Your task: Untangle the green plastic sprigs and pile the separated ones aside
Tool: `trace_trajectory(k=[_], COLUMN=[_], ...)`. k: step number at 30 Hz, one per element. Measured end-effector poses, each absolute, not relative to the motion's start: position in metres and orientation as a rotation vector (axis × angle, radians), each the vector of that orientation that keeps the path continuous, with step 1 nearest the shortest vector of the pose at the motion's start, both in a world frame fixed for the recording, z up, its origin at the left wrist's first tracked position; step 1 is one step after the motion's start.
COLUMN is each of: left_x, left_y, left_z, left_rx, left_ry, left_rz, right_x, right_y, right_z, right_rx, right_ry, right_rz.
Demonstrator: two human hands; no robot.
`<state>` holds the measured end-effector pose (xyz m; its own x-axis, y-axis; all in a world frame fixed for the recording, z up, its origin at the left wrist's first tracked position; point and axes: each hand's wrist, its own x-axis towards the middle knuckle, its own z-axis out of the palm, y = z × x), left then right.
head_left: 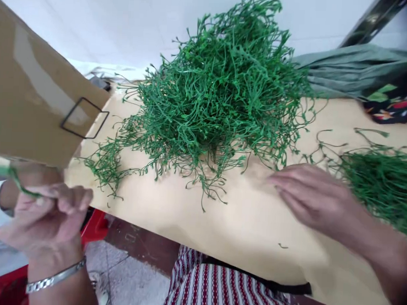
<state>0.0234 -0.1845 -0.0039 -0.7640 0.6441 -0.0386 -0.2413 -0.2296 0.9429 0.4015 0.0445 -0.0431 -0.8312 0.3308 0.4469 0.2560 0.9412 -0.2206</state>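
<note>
At the left, my left hand (51,216) is turned palm up with its fingers curled. A green plastic stem (17,181) runs from the left edge into its fingers. My right hand (309,196), slightly blurred, hovers low over the table with its fingers pressed together. Nothing shows at its fingertips. Just beyond them lies a large tangled heap of green plastic stems (219,90) with small forked tips. Beside my right forearm is a second pile of green stems (386,181), lying more in line.
A cardboard sheet or box side (35,97) stands at the left of the pale table (174,222). Another person's arm (29,175) is behind my left hand. Grey-green cloth (346,70) lies at the back right. A red stool (96,224) is below the table edge.
</note>
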Motion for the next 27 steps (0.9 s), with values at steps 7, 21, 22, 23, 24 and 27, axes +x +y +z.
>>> trace_trajectory(k=[7, 21, 22, 23, 24, 27], left_x=[-0.027, -0.041, -0.036, -0.029, -0.02, 0.022], left_y=[-0.184, -0.18, -0.178, -0.175, -0.17, -0.141], left_z=[-0.018, -0.071, -0.067, -0.064, -0.061, -0.053], left_rx=[0.709, 0.695, 0.714, 0.777, 0.908, 1.753], left_ry=[2.861, 3.452, 3.483, 3.514, 3.527, 3.207], left_rz=[1.36, 0.254, 0.26, 0.294, 0.367, 0.775], right_x=[0.292, 0.34, 0.339, 0.337, 0.334, 0.321], right_y=[-0.001, 0.038, 0.038, 0.037, 0.035, 0.03], right_z=[-0.057, -0.094, -0.092, -0.089, -0.086, -0.077], right_rx=[-0.329, -0.399, -0.396, -0.402, -0.414, -0.411], right_ry=[-2.658, -2.632, -2.598, -2.56, -2.522, -2.441], right_rz=[0.07, -0.014, -0.012, -0.011, -0.003, 0.058])
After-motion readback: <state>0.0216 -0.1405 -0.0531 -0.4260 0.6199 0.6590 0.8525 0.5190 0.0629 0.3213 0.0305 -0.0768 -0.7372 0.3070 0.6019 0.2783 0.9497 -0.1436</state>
